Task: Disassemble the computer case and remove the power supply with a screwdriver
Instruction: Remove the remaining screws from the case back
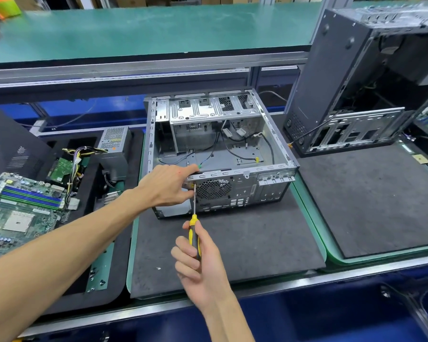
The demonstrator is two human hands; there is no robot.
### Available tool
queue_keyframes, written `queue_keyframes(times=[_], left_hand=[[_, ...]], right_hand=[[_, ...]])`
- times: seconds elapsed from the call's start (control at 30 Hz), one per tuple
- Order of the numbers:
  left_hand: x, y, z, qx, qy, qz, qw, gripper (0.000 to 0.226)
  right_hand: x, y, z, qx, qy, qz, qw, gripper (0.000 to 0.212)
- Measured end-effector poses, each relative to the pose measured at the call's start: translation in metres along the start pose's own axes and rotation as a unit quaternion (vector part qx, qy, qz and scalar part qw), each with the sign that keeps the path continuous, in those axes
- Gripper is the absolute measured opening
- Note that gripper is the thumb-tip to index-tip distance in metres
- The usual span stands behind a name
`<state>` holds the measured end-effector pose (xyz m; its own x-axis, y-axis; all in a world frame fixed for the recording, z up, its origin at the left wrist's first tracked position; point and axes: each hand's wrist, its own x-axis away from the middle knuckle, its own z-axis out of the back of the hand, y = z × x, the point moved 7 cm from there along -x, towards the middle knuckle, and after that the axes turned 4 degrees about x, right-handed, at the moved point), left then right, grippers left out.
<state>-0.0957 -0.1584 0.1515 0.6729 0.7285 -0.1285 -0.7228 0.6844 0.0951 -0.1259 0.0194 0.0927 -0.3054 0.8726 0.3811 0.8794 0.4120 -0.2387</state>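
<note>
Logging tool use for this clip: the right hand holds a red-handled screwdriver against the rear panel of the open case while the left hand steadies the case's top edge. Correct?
Not quite. In the head view the screwdriver has a yellow and black handle, not red. The rest stands: the right hand holds it against the rear panel of the open case, and the left hand steadies the top edge.

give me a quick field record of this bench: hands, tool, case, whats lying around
left hand: grips the rear top edge of the case near its left corner
right hand: holds the tool's handle
tool: yellow-and-black screwdriver, tip at the rear panel beside the fan grille
case: open grey metal computer case lying on a dark foam mat, no motherboard inside, loose cables within
left of case: grey boxed power supply, green motherboard
right of case: black tower case standing on end
</note>
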Motion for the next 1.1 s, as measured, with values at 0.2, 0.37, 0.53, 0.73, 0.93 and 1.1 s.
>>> queue_keyframes(times=[0.2, 0.37, 0.53, 0.73, 0.93, 1.1], left_hand=[[0.0, -0.001, -0.002, 0.011, 0.008, -0.001, 1.0, 0.046], [0.0, -0.002, -0.004, 0.003, 0.018, -0.006, 1.0, 0.045], [-0.001, -0.003, -0.005, -0.003, 0.021, -0.011, 1.0, 0.041], [-0.003, -0.004, -0.006, -0.001, 0.016, -0.007, 1.0, 0.039], [-0.001, 0.0, -0.006, -0.014, 0.015, -0.019, 1.0, 0.04], [0.0, 0.002, -0.005, -0.015, 0.018, -0.023, 0.999, 0.043]], right_hand=[[-0.004, 0.004, -0.009, -0.033, 0.034, 0.006, 0.999, 0.03], [-0.006, -0.016, 0.002, 0.195, 0.132, 0.033, 0.971, 0.037], [-0.007, -0.035, 0.003, 0.413, 0.212, 0.1, 0.88, 0.04], [0.0, -0.052, -0.011, 0.651, 0.285, 0.195, 0.676, 0.051], [-0.001, -0.059, -0.002, 0.623, 0.266, 0.156, 0.719, 0.045], [-0.001, -0.041, 0.014, 0.325, 0.169, 0.013, 0.93, 0.026]])
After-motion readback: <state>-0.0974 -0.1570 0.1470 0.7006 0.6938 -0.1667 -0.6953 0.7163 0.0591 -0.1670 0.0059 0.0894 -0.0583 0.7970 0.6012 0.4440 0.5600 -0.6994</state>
